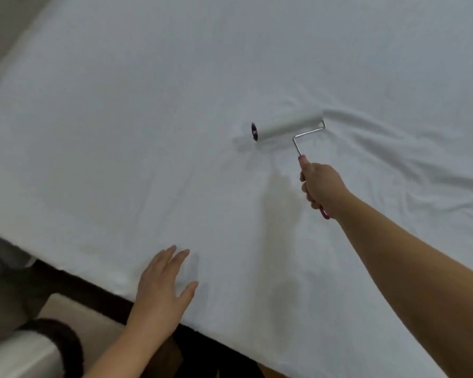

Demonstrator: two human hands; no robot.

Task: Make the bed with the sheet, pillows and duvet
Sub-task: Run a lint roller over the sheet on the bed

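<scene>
A white sheet (153, 110) covers the whole bed and fills most of the view. It lies smooth on the left and is wrinkled on the right. A lint roller (287, 126) with a white roll and a bent metal rod lies with its roll on the sheet. My right hand (320, 186) grips its dark red handle, arm stretched out over the bed. My left hand (164, 282) rests flat on the sheet near the bed's front edge, fingers straight and spread. No pillows or duvet are in view.
The bed's front edge (99, 279) runs diagonally from the left down to the bottom centre, with a dark strip below it. Pale floor (74, 312) and a white object with a dark furry band (58, 339) lie at the lower left. A wall borders the upper left corner.
</scene>
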